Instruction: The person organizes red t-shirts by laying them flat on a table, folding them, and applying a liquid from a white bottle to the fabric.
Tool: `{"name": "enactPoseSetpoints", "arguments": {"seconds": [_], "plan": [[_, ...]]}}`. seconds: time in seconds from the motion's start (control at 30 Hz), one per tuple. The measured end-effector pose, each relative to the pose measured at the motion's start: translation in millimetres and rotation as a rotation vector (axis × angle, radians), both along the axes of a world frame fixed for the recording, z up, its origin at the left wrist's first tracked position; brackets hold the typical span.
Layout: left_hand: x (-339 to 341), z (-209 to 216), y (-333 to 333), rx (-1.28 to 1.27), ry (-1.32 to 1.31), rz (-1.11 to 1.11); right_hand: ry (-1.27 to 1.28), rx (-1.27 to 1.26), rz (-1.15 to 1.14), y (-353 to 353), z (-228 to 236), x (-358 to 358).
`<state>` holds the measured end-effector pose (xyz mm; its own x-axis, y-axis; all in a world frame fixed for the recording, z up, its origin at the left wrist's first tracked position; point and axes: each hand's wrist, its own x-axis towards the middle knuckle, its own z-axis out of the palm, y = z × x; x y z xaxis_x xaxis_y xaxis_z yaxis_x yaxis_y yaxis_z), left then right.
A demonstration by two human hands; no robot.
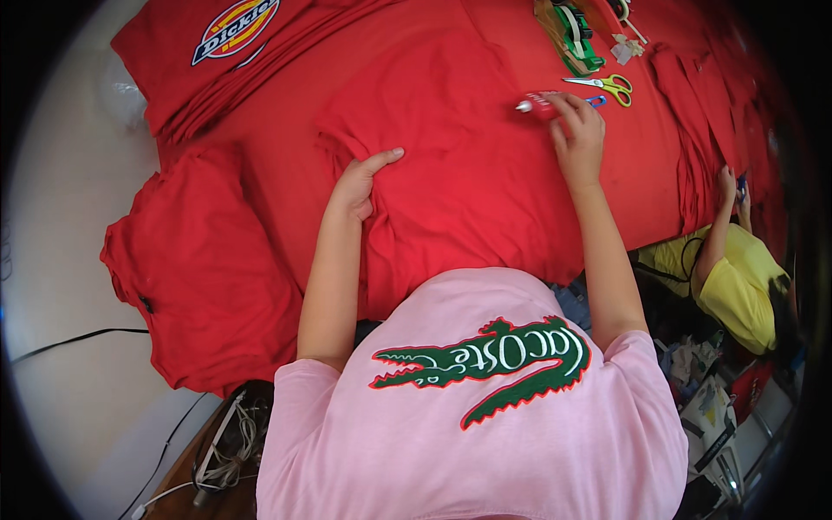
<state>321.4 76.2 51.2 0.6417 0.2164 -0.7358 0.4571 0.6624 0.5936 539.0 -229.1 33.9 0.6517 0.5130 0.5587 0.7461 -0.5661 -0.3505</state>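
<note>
A loose red garment (459, 156) is spread in front of me on the red-covered table. At its left side my left hand (360, 184) is closed on the cloth, thumb on top and the other fingers hidden underneath. My right hand (578, 139) holds a small red squeeze bottle (541, 106) above the cloth, its white nozzle pointing left. Just beyond that hand lies a small blue item (596, 101), partly hidden. Scissors with yellow-green handles (617, 87) rest behind it.
A green tape dispenser (576, 43) stands at the back. Folded red garments (260, 74) lie at the far left, and another red pile (199, 269) hangs at the left edge. On the right, a person in yellow (741, 286) handles red cloth strips (693, 130).
</note>
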Motion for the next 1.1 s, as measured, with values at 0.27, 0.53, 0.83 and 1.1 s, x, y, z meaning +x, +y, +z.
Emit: {"name": "enactPoseSetpoints", "arguments": {"seconds": [0.27, 0.53, 0.83, 1.1], "plan": [[-3, 9, -8, -0.098, -0.217, 0.143, -0.246, -0.185, 0.079, 12, 11, -33], [-7, 2, -3, -0.093, -0.225, 0.146, -0.300, -0.240, 0.118, 15, 7, -38], [-10, -6, -1, -0.069, -0.221, 0.132, -0.247, -0.145, 0.151, 25, 25, -51], [-15, -11, 3, 0.112, -0.191, 0.109, 0.145, 0.134, 0.092, 31, 14, -39]]}}
